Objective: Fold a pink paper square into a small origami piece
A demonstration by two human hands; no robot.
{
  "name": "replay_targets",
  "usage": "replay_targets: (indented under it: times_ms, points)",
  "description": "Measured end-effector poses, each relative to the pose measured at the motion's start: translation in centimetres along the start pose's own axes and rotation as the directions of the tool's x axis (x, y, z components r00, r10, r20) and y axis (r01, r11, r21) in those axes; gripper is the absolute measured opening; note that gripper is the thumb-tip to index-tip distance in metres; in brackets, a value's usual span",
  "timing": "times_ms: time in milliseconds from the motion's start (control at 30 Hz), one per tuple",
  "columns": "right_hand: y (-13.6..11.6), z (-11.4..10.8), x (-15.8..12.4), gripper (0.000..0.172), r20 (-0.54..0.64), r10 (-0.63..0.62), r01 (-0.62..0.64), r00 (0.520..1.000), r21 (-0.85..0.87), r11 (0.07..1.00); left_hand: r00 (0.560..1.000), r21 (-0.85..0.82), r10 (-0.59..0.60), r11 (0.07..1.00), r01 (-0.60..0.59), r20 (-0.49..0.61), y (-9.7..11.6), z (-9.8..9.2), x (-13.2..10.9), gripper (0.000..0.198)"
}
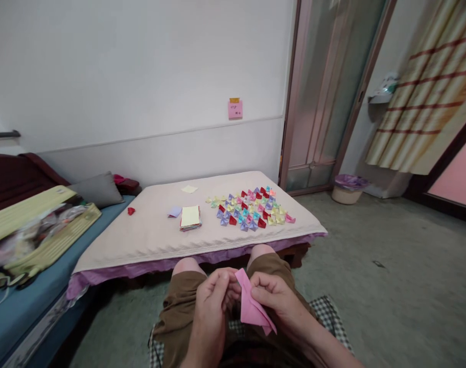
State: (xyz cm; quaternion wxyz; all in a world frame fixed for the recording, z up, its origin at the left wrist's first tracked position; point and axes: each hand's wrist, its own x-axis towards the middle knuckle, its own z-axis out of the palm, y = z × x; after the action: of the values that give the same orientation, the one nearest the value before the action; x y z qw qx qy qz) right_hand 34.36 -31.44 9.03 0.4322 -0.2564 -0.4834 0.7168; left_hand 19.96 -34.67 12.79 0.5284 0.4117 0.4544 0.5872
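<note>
A partly folded sheet of pink origami paper (252, 306) is held over my lap. My right hand (275, 296) pinches it along its right side, thumb on top. With curled fingers, my left hand (217, 296) closes at the paper's upper left edge; its fingertips are partly hidden. Beyond my knees, a low table with a cream cover (156, 240) bears many small folded paper pieces (252, 207) in red, yellow, purple, blue and pink. Left of them lie a stack of square paper (190, 216) with a yellow sheet on top and a purple sheet (175, 211).
A pale yellow sheet (189, 189) and a small red piece (131, 210) also lie on the table. At left, a blue-covered seat (60, 255) holds a grey cushion (97, 190) and an open yellow case (64, 232). A lined bin (348, 191) stands by the sliding door.
</note>
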Motion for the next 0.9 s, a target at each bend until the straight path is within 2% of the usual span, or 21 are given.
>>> replay_targets:
  times_ms: [67,133,200,300,433,567,667,733,900]
  points:
    - [-0.01,-0.03,-0.06,0.031,0.012,0.015,-0.016,1.000,0.074,0.997,0.999,-0.061,-0.035,0.997,0.036,0.021,-0.04,-0.01,0.10,0.024]
    - [-0.08,0.02,-0.11,0.030,0.029,0.033,-0.036,0.999,0.127,0.991,1.000,-0.016,0.000,1.000,0.000,0.015,-0.09,0.03,0.24,0.020]
    - [-0.16,0.11,-0.14,0.030,0.041,0.053,-0.059,0.998,0.166,0.984,0.997,0.064,0.078,0.995,-0.076,-0.029,-0.15,0.09,0.33,0.020]
    - [-0.23,0.23,-0.14,0.034,0.049,0.080,-0.088,0.996,0.197,0.976,0.966,0.224,0.245,0.949,-0.223,-0.080,-0.27,0.15,0.19,0.013]
    - [-0.24,0.40,-0.20,0.036,0.072,0.085,-0.099,0.994,0.214,0.972,0.910,0.432,0.415,0.817,-0.382,0.021,-0.36,0.03,-0.27,0.006]
    - [-0.22,0.58,-0.38,0.033,0.085,0.079,-0.097,0.993,0.232,0.968,0.865,0.496,0.496,0.732,-0.468,0.084,-0.32,-0.06,-0.55,0.007]
    - [-0.09,0.57,-0.43,0.032,0.084,0.100,-0.118,0.991,0.237,0.964,0.861,0.471,0.496,0.736,-0.486,0.114,-0.09,-0.04,-0.66,0.008]
    - [0.07,0.44,-0.39,0.033,0.093,0.108,-0.128,0.990,0.249,0.960,0.884,0.437,0.451,0.775,-0.457,0.124,0.12,-0.02,-0.65,0.009]
    - [0.64,-0.07,-0.20,0.030,0.108,0.098,-0.122,0.989,0.249,0.961,0.971,0.284,0.230,0.929,-0.239,0.064,0.15,-0.08,0.03,0.011]
